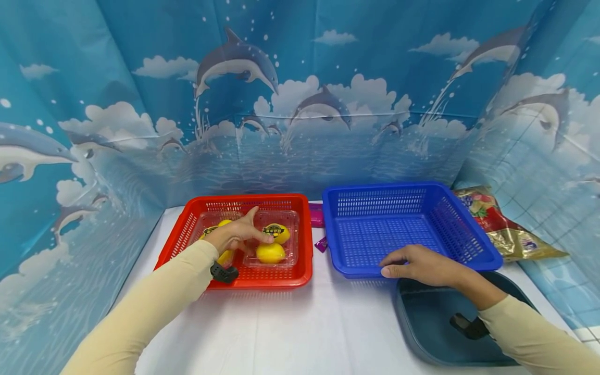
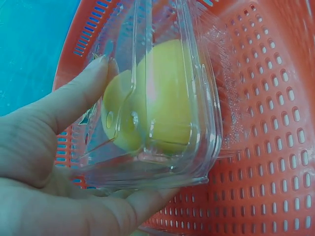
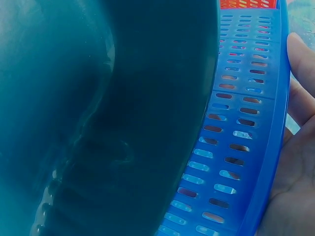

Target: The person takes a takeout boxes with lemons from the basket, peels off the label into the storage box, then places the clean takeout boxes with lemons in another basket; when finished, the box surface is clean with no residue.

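In the red basket [image 1: 281,284], two clear plastic boxes of lemon-like yellow fruit lie side by side. My left hand [image 1: 241,233] reaches in and grips one clear fruit box [image 2: 162,169], its thumb along one side and its fingers under the other. Yellow fruit [image 2: 167,93] shows through the plastic. In the head view, the right-hand box [image 1: 291,219] has dark printing over its fruit. My right hand [image 1: 417,264] rests at the near rim of the blue basket [image 1: 375,234], fingers loosely bent, thumb at the rim.
A dark teal bin [image 1: 408,328] stands under my right forearm, close against the blue basket. A red and gold snack bag [image 1: 508,229] leans at the right. Small pink and purple packets [image 1: 317,216] lie between the baskets. A dolphin-print curtain [image 1: 300,104] surrounds the white table.
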Demonstrator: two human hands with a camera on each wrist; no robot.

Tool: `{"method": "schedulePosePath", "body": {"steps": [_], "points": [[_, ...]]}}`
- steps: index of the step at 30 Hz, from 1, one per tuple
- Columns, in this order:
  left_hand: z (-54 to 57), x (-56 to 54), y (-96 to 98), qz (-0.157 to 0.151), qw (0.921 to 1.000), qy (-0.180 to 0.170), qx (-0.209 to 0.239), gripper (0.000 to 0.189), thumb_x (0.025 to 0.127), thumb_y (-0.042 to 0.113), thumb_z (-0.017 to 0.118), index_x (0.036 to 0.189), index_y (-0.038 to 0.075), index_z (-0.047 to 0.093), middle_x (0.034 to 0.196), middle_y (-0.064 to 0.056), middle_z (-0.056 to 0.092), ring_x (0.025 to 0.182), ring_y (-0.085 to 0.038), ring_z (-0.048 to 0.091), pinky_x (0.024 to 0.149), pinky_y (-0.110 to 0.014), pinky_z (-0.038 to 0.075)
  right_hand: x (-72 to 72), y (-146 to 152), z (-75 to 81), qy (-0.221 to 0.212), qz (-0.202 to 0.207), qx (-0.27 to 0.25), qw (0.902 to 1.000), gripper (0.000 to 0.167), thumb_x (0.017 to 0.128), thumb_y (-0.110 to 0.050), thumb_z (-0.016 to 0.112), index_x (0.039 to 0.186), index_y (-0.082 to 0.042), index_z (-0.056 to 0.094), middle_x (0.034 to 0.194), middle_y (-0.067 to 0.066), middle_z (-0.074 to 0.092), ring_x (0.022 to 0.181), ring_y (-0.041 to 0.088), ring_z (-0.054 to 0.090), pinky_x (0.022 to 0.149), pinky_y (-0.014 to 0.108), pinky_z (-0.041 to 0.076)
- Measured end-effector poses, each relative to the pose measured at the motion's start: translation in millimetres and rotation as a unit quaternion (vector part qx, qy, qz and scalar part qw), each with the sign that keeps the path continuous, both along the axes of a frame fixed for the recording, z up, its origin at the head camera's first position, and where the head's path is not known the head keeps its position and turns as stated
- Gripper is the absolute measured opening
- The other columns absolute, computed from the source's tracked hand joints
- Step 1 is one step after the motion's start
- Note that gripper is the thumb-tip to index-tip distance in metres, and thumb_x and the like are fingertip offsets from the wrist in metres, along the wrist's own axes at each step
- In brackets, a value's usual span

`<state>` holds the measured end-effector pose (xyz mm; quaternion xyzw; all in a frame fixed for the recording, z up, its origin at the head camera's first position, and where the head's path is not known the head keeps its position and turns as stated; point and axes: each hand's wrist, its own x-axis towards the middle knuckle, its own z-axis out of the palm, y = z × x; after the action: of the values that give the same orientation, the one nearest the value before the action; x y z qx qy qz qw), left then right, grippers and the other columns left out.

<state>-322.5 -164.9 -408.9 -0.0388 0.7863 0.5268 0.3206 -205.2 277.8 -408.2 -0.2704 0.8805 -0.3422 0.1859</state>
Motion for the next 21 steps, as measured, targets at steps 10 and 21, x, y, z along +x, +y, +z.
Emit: {"method": "schedulePosePath", "body": {"steps": [10,21], "points": [[-3.6,0.2,-0.1,0.017,0.9992,-0.014,-0.033,0.125,0.085,0.027,0.085,0.162,0.006,-0.012,0.17,-0.02,-0.008,0.148,-0.042,0.032,0.102,-0.053,0.051,0.2,-0.2,1.2,-0.007,0.001,-0.004,1.0,0.034,0.104,-0.032,0.06,0.126,-0.009,0.072,0.123,0.008,0.072,0.117,0.033,0.066,0.089,0.043,0.058],[-3.6,3.2,0.6,0.009,0.999,0.004,-0.043,0.12,0.086,0.026,0.084,0.16,-0.003,-0.006,0.168,-0.024,0.0,0.148,-0.041,0.031,0.106,-0.052,0.048,-0.3,-0.2,0.8,0.015,0.004,0.003,0.9999,0.033,0.103,-0.035,0.06,0.122,-0.012,0.075,0.119,0.003,0.074,0.114,0.029,0.068,0.089,0.037,0.058]]}}
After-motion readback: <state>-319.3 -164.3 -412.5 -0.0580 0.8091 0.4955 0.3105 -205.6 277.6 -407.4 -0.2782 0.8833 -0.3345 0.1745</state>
